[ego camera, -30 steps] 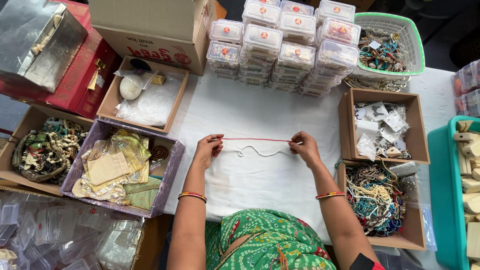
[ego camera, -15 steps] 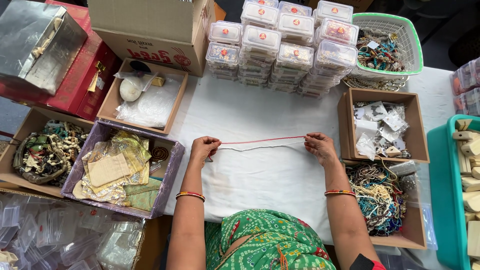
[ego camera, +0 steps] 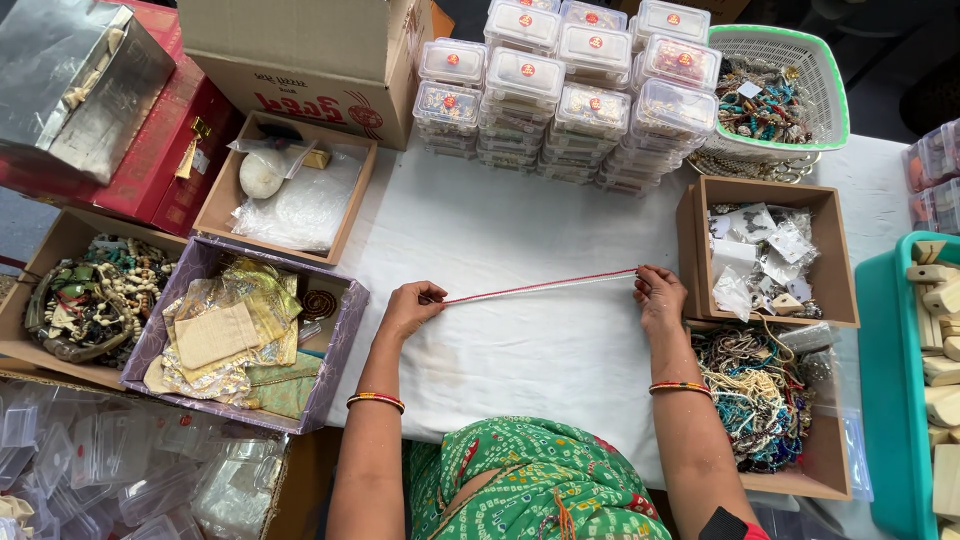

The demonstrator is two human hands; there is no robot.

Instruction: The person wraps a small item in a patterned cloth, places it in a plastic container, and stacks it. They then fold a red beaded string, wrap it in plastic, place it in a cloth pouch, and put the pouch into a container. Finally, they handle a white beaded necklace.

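Head view: left hand (ego camera: 408,310) and right hand (ego camera: 660,297) each pinching an end of red-and-white cord (ego camera: 540,287), taut over white counter (ego camera: 520,220). Stretching step, judged. Next move probably needs steady tension.

Matt white tablecloth (ego camera: 560,370), glossy plastic boxes (ego camera: 560,85)

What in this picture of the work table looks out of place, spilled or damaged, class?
Nothing stands out. The left hand and right hand hold a red and white cord stretched taut above the white tablecloth. The clear lidded boxes are stacked neatly, and the beads stay in their trays.
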